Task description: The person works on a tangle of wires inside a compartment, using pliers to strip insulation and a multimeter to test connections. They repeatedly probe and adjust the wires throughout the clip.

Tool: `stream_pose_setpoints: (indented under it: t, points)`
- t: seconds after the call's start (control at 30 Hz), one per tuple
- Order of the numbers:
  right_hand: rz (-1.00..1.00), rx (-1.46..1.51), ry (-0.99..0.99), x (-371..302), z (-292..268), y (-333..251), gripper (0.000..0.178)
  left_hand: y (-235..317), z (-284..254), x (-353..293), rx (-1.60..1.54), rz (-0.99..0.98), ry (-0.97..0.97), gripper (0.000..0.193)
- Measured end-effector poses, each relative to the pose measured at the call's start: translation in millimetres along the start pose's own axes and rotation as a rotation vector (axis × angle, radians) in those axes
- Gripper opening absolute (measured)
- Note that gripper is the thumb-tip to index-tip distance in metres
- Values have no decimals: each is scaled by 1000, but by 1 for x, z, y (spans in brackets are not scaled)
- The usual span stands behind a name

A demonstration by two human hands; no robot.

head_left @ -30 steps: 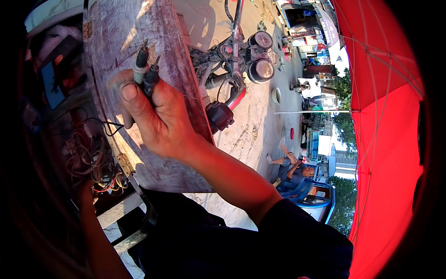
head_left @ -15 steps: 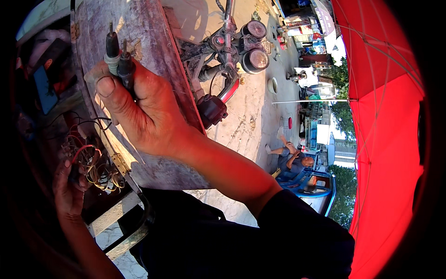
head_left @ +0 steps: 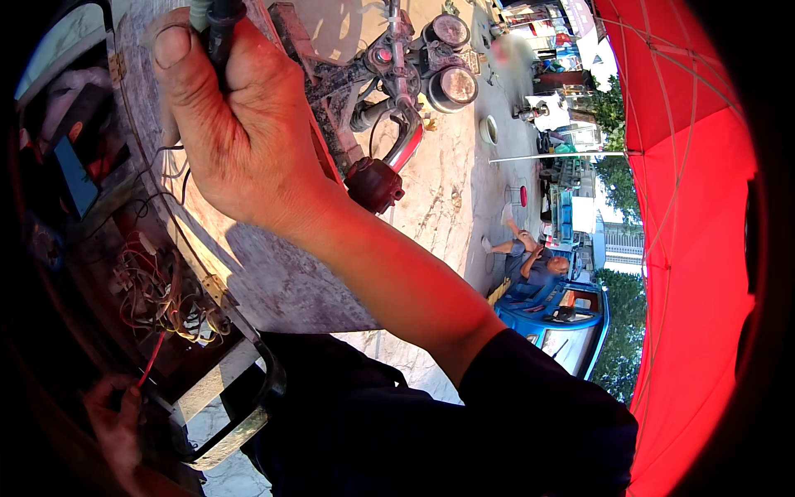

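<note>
Pinching right hand [head_left: 240, 141]: probes [head_left: 222, 31] are pointing up, axes near-vertical.
Left hand [head_left: 116, 422]: is pinching red wire [head_left: 151, 360], slanting up-right.

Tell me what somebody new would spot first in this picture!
Probably the big red canopy down the right side, then the right hand near the top left, gripping two rods. At the lower left, the left hand holds a red wire that runs up to a wire tangle. Two round dials sit near the top middle.

Plastic handle [head_left: 222, 33], worn wooden board [head_left: 286, 282]
</note>
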State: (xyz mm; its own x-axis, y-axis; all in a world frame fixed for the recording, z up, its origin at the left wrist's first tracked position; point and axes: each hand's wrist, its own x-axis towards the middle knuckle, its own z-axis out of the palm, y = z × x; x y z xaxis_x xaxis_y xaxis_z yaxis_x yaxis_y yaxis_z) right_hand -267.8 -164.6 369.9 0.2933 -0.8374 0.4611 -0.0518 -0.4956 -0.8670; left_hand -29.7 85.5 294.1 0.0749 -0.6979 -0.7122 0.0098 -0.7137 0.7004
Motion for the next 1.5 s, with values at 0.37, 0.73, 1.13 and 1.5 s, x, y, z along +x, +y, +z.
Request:
stream_pose_setpoints:
  t: [0.37,0.73,1.13,1.5]
  points:
    - [9,-223,-150,3,26,6,34,-118,-43,17,529,196,468,20]
    - [155,-329,-264,-4,30,4,39,-127,-87,157,124,184,678,36]
    - [486,33,-268,-18,11,-20,28,-111,-22,208,1284,556,696,27]
    - [486,61,-330,-33,-3,-18,27,-152,-32,243,1609,295,480,38]
